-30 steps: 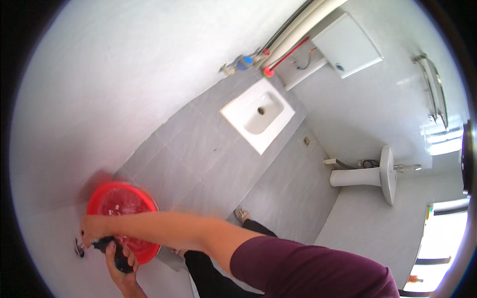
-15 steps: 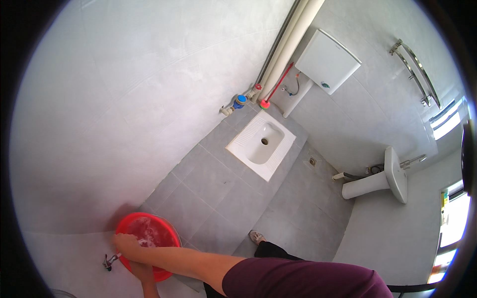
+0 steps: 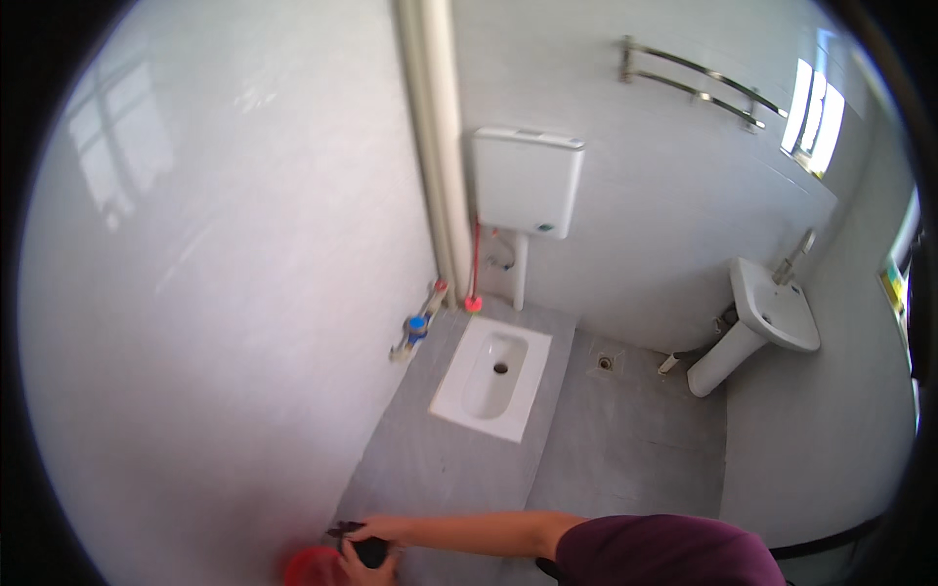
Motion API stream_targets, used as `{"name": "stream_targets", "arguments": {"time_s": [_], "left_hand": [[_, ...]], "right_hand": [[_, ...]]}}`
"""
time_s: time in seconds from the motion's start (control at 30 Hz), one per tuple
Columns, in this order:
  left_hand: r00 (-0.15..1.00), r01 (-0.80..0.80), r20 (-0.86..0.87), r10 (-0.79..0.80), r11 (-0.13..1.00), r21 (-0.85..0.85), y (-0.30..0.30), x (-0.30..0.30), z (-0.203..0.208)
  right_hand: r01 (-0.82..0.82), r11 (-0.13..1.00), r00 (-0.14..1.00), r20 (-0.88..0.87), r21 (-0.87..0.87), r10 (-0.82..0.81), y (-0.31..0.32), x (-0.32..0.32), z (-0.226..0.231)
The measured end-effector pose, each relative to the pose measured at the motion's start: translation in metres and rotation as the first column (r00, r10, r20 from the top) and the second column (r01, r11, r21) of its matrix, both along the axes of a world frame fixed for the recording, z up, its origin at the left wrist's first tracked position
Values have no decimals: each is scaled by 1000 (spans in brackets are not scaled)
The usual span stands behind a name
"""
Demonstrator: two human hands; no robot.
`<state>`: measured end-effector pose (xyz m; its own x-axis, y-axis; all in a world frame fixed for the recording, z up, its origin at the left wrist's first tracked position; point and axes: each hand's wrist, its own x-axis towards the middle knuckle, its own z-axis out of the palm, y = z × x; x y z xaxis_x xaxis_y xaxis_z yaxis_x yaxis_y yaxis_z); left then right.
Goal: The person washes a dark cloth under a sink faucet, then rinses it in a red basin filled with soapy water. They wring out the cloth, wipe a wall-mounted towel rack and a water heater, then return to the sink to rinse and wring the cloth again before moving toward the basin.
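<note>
Low in the head view, my right hand (image 3: pixel 385 528) is at the end of a bare forearm that reaches in from the right, below a maroon sleeve. Just under it, at the lower edge, my left hand (image 3: pixel 367 570) has its fingers bent. A dark thing (image 3: pixel 371 552) shows between the two hands, and a dark bit sticks out past the right fingers. Blur hides what it is; both hands seem closed on it. Close on their left stands a red bucket (image 3: pixel 311 566), partly cut off by the lower edge.
A white squat toilet (image 3: pixel 498 381) is set in the raised grey floor. Behind it hang a cistern (image 3: pixel 528 186) and a red-handled brush (image 3: pixel 475 269). A valve with a blue cap (image 3: pixel 417 325) juts from the left wall. A pedestal washbasin (image 3: pixel 772 308) stands right.
The view has swung up and to the left, so the bucket sits lower. My hands have come away from the tap and water to the bucket's right side, with a dark thing between them.
</note>
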<state>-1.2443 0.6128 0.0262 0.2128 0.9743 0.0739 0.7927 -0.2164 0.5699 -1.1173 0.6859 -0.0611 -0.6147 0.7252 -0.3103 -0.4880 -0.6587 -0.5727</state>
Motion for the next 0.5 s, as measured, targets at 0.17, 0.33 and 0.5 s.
{"name": "stream_targets", "arguments": {"time_s": [0.17, 0.33, 0.5], "left_hand": [[653, 75, 737, 174, 953, -292, -26, 112, 48], [406, 469, 711, 574, 536, -701, -32, 171, 1], [385, 405, 795, 468, 689, -602, -41, 174, 10]], "right_hand": [[329, 932, 925, -148, -152, -351, -74, 147, 50], [646, 764, 737, -278, 17, -617, -165, 246, 93], [783, 620, 622, -76, 54, -779, -246, 245, 92]]}}
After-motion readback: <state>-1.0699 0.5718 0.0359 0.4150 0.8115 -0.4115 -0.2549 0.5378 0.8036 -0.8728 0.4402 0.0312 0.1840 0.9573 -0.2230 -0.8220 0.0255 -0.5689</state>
